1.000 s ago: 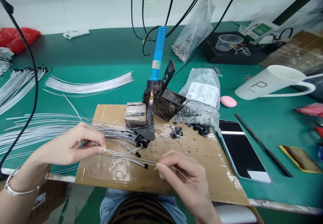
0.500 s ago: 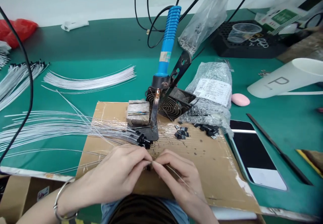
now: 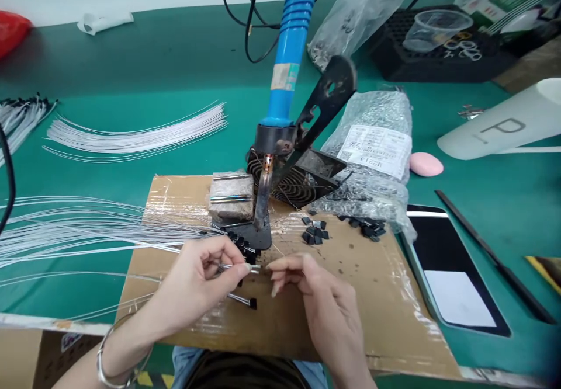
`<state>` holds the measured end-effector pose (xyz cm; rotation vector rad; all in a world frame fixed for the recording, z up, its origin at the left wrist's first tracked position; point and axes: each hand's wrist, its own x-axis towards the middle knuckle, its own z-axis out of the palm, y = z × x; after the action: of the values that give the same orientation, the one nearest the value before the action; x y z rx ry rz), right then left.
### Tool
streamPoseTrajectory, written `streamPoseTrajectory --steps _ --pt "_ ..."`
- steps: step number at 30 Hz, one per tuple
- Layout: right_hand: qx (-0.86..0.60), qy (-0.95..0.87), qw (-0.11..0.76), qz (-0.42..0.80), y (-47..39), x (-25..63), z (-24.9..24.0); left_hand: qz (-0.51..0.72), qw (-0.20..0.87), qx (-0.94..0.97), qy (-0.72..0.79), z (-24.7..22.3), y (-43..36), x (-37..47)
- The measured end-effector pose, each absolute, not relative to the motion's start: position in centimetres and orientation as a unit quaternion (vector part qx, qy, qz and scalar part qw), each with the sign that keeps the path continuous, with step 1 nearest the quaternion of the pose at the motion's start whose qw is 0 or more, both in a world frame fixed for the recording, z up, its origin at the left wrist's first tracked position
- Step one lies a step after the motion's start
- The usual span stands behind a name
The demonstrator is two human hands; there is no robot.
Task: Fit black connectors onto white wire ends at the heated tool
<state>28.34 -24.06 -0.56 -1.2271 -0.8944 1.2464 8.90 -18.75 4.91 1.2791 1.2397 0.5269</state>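
Observation:
My left hand (image 3: 205,272) pinches thin white wires (image 3: 253,268) between thumb and fingertips, their ends pointing right. Just across from these ends is my right hand (image 3: 315,295), with its fingers bent and fingertips drawn close together. A fine strand shows above those fingers, but what they hold is too small to make out. Below the left hand, a wire piece with a black connector (image 3: 252,303) lies on the cardboard (image 3: 372,319). Behind the left hand, more black connectors (image 3: 245,249) sit at the ends of a spread of white wires (image 3: 87,231).
A blue-handled soldering iron (image 3: 289,56) stands tip-down in a holder, beside a pale block (image 3: 231,195) and a small fan (image 3: 298,181). Loose black connectors (image 3: 314,232) lie to the right, near a bubble-wrap bag (image 3: 372,143) and a phone (image 3: 456,266).
My hands, touching at the fingertips before, are now slightly apart. The left hand has turned, showing the wire ends, and a black connector is visible below it. The view has shifted a little.

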Motion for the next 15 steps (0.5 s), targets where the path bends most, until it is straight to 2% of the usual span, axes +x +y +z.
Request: streamPoseTrajectory --steps 4,15 --pt "-0.529 -0.380 0.532 0.540 -24.1 27.0 0.6 0.248 0.597 0.547 0.532 4.8 -18.9 8.9" --pt "-0.488 -0.324 0.545 0.600 -24.0 25.9 0.9 0.279 0.618 0.531 0.509 4.8 -19.2 8.7"
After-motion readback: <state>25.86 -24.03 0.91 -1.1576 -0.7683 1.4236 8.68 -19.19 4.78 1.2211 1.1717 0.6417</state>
